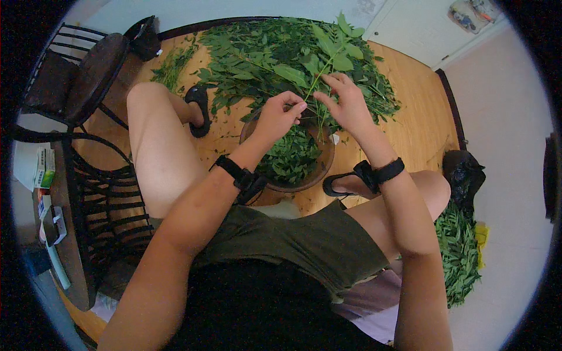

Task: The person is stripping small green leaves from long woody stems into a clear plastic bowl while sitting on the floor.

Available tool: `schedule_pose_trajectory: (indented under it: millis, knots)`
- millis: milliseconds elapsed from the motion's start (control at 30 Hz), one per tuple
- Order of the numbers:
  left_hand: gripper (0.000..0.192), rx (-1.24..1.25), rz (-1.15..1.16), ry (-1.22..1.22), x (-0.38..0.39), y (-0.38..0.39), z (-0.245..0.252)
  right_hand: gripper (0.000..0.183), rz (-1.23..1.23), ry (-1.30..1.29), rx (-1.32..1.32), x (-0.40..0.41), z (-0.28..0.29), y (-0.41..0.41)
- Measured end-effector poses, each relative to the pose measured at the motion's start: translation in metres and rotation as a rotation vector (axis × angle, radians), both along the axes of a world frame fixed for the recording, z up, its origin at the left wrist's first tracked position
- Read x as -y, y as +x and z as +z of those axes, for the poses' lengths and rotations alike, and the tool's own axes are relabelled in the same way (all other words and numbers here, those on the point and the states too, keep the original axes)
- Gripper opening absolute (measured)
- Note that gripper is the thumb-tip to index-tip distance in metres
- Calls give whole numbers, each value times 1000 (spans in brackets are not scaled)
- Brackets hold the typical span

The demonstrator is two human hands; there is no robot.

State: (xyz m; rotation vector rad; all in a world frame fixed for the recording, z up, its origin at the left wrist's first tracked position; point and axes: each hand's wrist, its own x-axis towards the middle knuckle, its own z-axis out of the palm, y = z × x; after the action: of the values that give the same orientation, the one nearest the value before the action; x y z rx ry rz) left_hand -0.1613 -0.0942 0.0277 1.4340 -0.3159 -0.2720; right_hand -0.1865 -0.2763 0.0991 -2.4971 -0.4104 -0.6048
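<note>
My left hand (284, 113) pinches the lower end of a long green leafy stem (326, 66) between thumb and fingers. Close to the stem's middle is my right hand (344, 98), its thumb and fingers slightly apart on either side; whether it touches the stem I cannot tell. Broad leaves spread from the stem's upper part. Below both hands, a round brown basin (327, 164) holds loose picked green leaves (292, 155), and thin stalks hang over its rim. Beyond it, a large heap of leafy branches (259, 48) lies on the wooden floor.
A small bunch of stalks (173, 66) lies left of the heap. Dark chairs (94, 79) and a table (74, 219) stand at left. Near the right wall are a black plastic bag (463, 175) and another pile of leaves (459, 259). My knees flank the basin.
</note>
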Motion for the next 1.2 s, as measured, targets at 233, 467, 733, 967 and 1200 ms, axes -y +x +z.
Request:
schedule_pose_trajectory:
  millis: [233,467,733,967,1200]
  knots:
    - [11,53,-101,-37,4,-5,3,24,77,-59,-85,3,1,-4]
    - [22,98,11,18,6,0,-14,12,151,-190,-18,-12,4,-8]
    - [15,29,20,18,4,-5,-2,20,157,-341,-76,-14,3,-11]
    - [13,60,34,-13,5,-5,0,26,113,-293,-111,-14,-1,-13]
    - [11,18,69,-6,8,-9,-4,19,99,-294,-148,-22,2,-13]
